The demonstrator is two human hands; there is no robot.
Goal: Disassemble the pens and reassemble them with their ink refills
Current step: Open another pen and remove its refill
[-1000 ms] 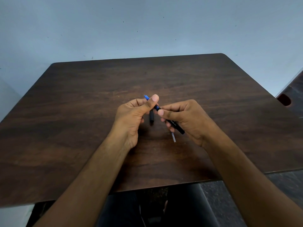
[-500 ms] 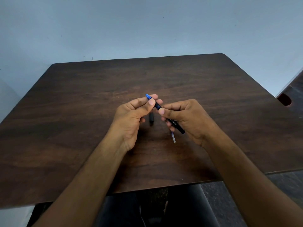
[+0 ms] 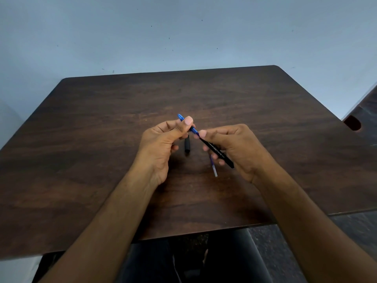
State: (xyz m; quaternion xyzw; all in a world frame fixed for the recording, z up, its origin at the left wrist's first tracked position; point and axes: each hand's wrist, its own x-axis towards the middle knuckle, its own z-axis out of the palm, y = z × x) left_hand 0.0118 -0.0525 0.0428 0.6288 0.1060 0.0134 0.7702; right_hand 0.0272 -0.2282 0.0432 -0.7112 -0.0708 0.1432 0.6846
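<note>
Both hands hold a pen above the middle of the dark wooden table. My left hand pinches the pen's blue front section, whose far tip pokes out past my thumb. My right hand grips the black barrel, which carries white lettering. The blue part and the black barrel meet in one slanted line between my fingertips. A black cap lies on the table between my hands. An ink refill, blue with a clear end, lies on the table under my right fingers.
A pale wall rises behind the table's far edge. At the right edge stands a dark piece of furniture with an oval cut-out. My legs in dark trousers show below the table's near edge.
My left thumb has shifted up along the blue section, and a little more of the blue part shows between my two hands. The cap and the refill have not moved.
</note>
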